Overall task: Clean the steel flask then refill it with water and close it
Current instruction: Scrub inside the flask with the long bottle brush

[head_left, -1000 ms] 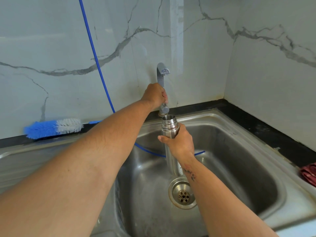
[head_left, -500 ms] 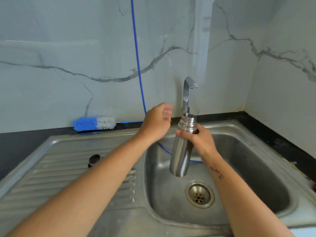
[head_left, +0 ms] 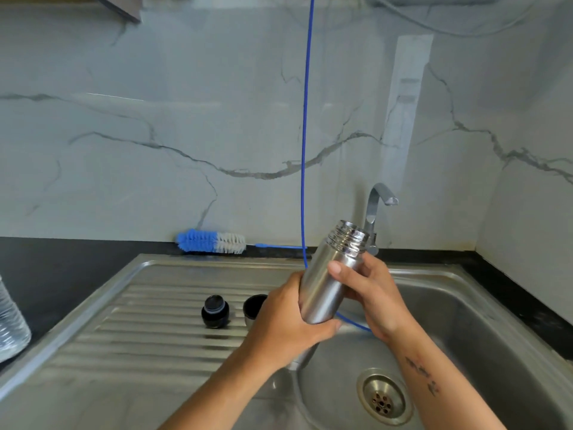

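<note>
Both hands grip open steel flask (head_left: 325,287) over sink's (head_left: 483,293) left rim, left hand (head_left: 288,327) low, right hand (head_left: 372,293) high; keep it steady, stopper (head_left: 215,311) waits on drainboard.

Flask (head_left: 328,280) centre frame, tilted, mouth toward upper right, held over the junction of drainboard (head_left: 130,342) and sink basin (head_left: 496,336). Left hand (head_left: 288,330) grips its lower body; right hand (head_left: 369,296) holds its upper body. Tap (head_left: 376,206) behind flask. Stopper (head_left: 215,311) and cup lid (head_left: 252,307) side by side on drainboard, left of hands. Bottle brush (head_left: 210,242) along back wall. Drain (head_left: 384,397) lower right. Plastic bottle (head_left: 11,327) at left edge.
</note>
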Action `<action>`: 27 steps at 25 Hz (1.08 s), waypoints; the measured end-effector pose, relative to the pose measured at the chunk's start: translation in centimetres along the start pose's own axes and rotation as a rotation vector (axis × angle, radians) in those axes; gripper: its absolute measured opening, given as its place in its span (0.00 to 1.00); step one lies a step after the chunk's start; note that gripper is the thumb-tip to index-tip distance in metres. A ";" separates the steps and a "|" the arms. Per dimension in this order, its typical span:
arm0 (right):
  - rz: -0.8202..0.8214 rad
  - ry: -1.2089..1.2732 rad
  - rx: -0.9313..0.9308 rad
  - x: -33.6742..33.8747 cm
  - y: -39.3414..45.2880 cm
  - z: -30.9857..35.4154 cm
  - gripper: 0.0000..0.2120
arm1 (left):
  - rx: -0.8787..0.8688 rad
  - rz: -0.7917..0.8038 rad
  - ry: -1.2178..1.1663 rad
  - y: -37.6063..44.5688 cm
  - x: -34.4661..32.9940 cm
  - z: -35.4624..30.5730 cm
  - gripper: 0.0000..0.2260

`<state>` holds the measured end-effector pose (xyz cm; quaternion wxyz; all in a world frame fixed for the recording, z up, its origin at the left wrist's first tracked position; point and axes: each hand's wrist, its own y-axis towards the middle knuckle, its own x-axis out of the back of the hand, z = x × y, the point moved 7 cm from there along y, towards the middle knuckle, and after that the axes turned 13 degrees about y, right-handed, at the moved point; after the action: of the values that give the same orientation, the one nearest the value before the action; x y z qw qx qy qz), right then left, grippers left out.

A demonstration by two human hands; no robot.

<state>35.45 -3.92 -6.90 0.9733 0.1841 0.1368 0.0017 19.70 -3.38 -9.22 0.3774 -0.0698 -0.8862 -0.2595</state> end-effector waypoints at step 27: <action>0.321 -1.564 -0.257 -11.7 23.5 -17.0 0.08 | 0.337 -0.560 0.032 0.4 16.6 17.7 0.30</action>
<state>20.76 23.47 -10.54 0.7887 0.0362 -0.6130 0.0278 -3.09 4.87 -7.66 0.3114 0.2440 -0.8955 -0.2040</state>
